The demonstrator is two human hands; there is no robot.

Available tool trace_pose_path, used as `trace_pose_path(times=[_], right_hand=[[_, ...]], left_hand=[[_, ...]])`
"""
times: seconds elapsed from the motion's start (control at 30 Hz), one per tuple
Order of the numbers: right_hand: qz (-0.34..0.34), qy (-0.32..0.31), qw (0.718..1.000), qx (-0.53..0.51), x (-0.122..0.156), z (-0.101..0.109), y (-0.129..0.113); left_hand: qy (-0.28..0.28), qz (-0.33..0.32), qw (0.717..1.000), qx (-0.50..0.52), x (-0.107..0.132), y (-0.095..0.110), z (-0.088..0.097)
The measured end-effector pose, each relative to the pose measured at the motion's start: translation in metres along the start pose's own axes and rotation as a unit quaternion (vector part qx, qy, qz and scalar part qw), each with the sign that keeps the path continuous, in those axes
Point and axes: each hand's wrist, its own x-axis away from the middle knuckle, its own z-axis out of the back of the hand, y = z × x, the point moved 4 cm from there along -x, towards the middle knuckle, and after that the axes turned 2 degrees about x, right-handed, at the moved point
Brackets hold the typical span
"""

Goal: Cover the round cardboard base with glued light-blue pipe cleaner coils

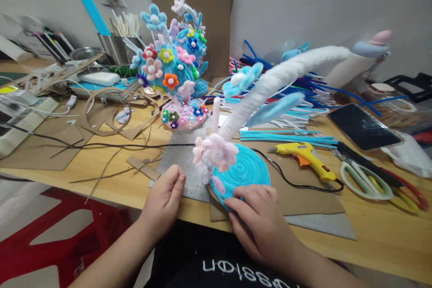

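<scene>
My right hand (258, 216) grips the near edge of a turquoise spiral disc (249, 168) made of fuzzy pipe cleaner, with fingers on its top. From the disc's left side rises a thick white wrapped stem (266, 85), curving up to the right, with a blue flower (243, 78) and a blue leaf (276, 109) on it. Pale pink flowers (216, 153) cluster round its foot. Left of the disc, my left hand (168, 191) is closed with the thumb against the curled fingers, apart from the piece. Anything inside that hand is hidden.
A yellow glue gun (305, 157), scissors (366, 180) and a phone (364, 127) lie at right. Blue pipe cleaners (286, 137) lie behind the disc. A flower-covered figure (172, 67) stands at the back. Cardboard scraps (143, 167) and a black cord (135, 146) cross the left side.
</scene>
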Motion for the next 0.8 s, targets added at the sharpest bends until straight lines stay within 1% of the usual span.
trace_pose_path(times=[0.17,0.23,0.3,0.37,0.47,0.6,0.73,0.8], right_hand=[[-0.006,0.003,1.0,-0.001,-0.001,0.001,-0.001],[-0.008,0.005,1.0,-0.001,-0.001,0.002,-0.001],[-0.012,0.004,1.0,-0.002,-0.001,0.003,-0.001],[-0.011,0.001,1.0,-0.002,-0.001,0.003,-0.001],[-0.007,-0.001,1.0,-0.003,-0.002,0.004,-0.002],[-0.017,-0.005,1.0,-0.006,-0.002,0.008,0.0],[-0.03,0.002,0.999,-0.01,-0.004,0.018,0.004],[-0.047,0.01,0.999,-0.003,-0.003,0.022,0.009]], left_hand=[[0.084,0.031,0.995,-0.032,-0.009,-0.008,0.029],[0.098,0.043,0.993,-0.058,-0.014,-0.012,0.039],[0.095,0.049,0.99,-0.09,-0.021,-0.016,0.044],[0.083,0.047,0.988,-0.12,-0.029,-0.02,0.047],[0.062,0.038,0.986,-0.149,-0.037,-0.022,0.044],[0.042,0.031,0.986,-0.159,-0.038,-0.023,0.039],[0.052,0.03,0.98,-0.19,-0.035,-0.021,0.04],[0.055,0.011,0.976,-0.212,-0.038,-0.019,0.042]])
